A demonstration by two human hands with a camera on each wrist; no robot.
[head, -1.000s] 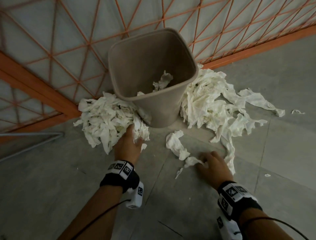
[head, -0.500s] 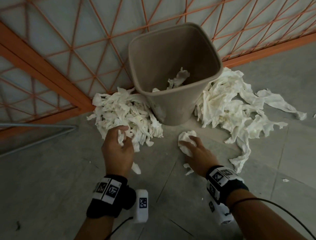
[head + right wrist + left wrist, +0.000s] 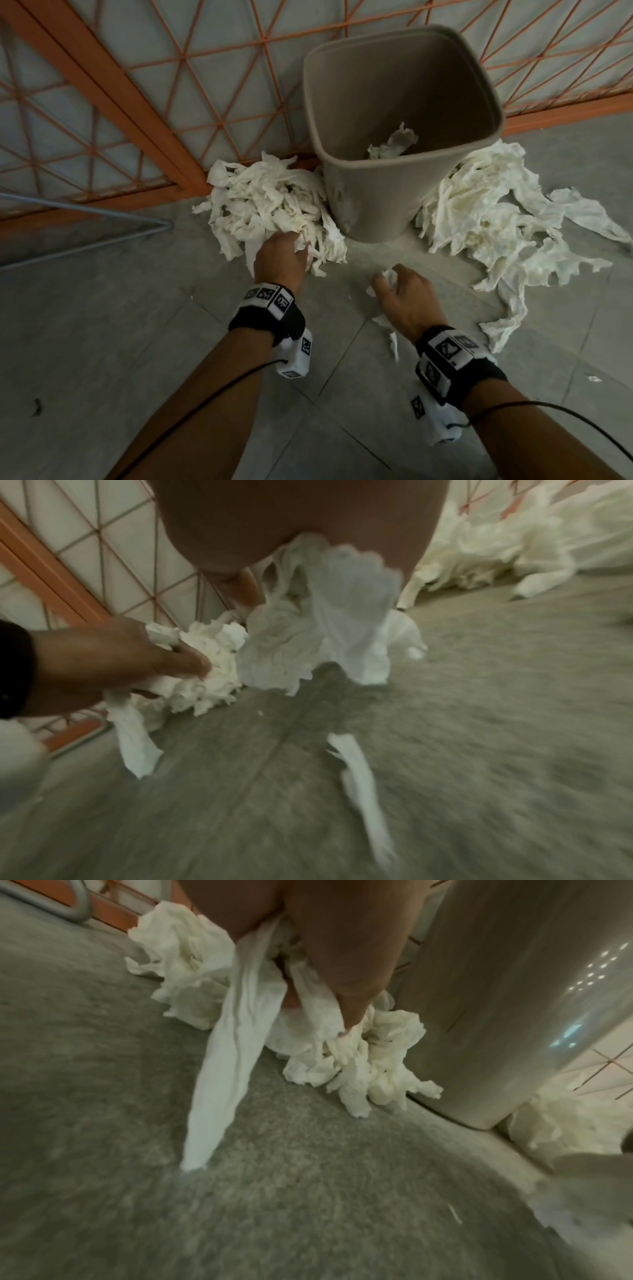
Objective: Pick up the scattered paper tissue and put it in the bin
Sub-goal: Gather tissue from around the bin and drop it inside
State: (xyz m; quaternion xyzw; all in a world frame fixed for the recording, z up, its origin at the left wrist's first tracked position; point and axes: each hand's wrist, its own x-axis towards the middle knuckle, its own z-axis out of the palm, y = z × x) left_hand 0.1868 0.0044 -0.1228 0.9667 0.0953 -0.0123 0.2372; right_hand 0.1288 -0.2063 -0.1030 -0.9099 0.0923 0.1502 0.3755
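A beige bin stands on the grey floor against the orange lattice, with a bit of tissue inside. White tissue lies in a left pile and a bigger right pile. My left hand grips a bunch at the left pile's front edge; a long strip hangs from it. My right hand holds a crumpled wad just above the floor in front of the bin, seen hanging as a wad in the right wrist view. A thin scrap lies below it.
An orange-framed lattice panel runs behind the bin. A grey metal rod lies on the floor at the left. A tiny tissue scrap sits at the right. Grey floor spreads out in front.
My left hand went from above the pile down into its front edge and closed on tissue. My right hand gathered the small piece in front of the bin into its fingers.
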